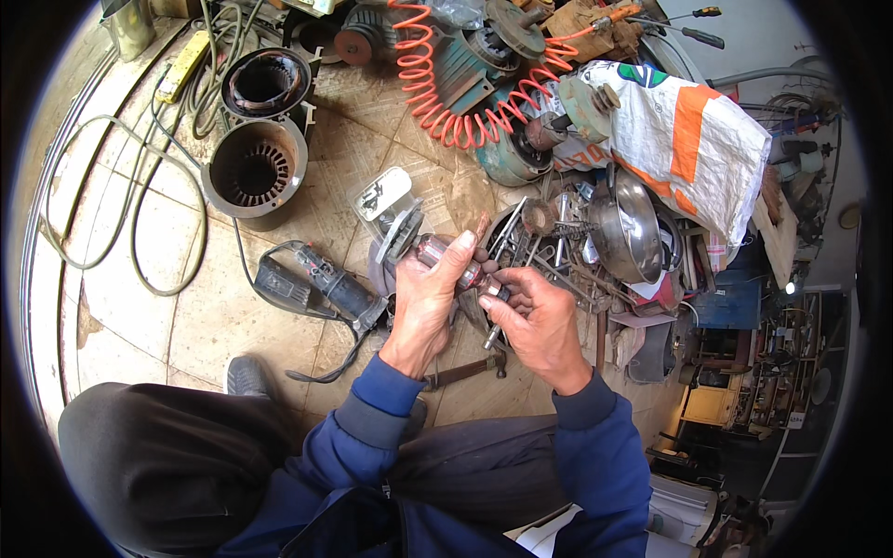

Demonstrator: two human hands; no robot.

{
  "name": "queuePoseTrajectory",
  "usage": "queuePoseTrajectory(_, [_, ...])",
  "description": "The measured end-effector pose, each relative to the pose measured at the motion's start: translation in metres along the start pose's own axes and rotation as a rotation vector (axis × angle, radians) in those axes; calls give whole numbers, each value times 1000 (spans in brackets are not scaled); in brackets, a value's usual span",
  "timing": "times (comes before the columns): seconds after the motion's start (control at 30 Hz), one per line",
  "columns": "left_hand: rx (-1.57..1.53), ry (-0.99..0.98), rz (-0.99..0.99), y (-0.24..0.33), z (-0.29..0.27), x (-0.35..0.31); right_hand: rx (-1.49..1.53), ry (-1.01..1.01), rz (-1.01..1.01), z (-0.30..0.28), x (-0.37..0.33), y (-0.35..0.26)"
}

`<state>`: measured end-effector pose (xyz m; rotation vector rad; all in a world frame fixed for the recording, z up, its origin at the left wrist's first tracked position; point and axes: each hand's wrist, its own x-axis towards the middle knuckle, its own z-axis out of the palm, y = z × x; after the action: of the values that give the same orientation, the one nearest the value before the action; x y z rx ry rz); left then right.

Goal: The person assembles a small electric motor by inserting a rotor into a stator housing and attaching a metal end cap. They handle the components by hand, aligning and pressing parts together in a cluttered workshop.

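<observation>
My left hand (424, 302) is wrapped around a motor armature (431, 249), held at a slant above the floor. At its upper left end is a grey metal flange (402, 232), tilted away from me. The fingers of my right hand (539, 325) are closed around the armature's lower right end, by a dark ring, with a thin bare shaft (492, 338) sticking out below. My fingers hide part of the windings. A dark power tool body (335, 288) with a black cord lies on the floor to the left of my left hand.
Two open motor stators (256, 172) stand at the upper left, near looped cables (139, 214). A white tray (383, 193) of small parts lies beyond my hands. Tools, a steel bowl (625, 228) and a white sack (688, 139) crowd the right. A hammer (470, 372) lies below.
</observation>
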<state>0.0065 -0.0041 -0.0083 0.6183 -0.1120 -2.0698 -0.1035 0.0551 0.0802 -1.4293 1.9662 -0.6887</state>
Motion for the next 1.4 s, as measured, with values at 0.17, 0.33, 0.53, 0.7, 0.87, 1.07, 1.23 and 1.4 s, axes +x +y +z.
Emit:
queuePoseTrajectory(0.17, [-215, -105, -130, 4, -7, 0, -56, 19, -60, 1, -1, 1])
queuePoseTrajectory(0.33, [-502, -154, -163, -4, -16, 6, -153, 30, -137, 7, 0, -2])
queuePoseTrajectory(0.53, [-624, -283, -180, -3, -20, 5, -239, 58, -202, 10, 0, -6])
queuePoseTrajectory(0.7, [-659, -259, -190, -1, -19, 4, -250, 60, -222, 12, 0, -9])
queuePoseTrajectory(0.87, [-663, -244, -199, -1, -19, 6, -261, 60, -242, 12, 0, -7])
queuePoseTrajectory(1.07, [-671, -237, -209, -4, -22, 11, -262, 50, -229, 11, 0, -9])
queuePoseTrajectory(1.23, [-541, -164, -210, -3, -19, 9, -246, -8, -156, 8, 0, -12])
queuePoseTrajectory(1.4, [-306, -262, -218, -21, -8, 2, -331, -33, -130, 4, 3, -4])
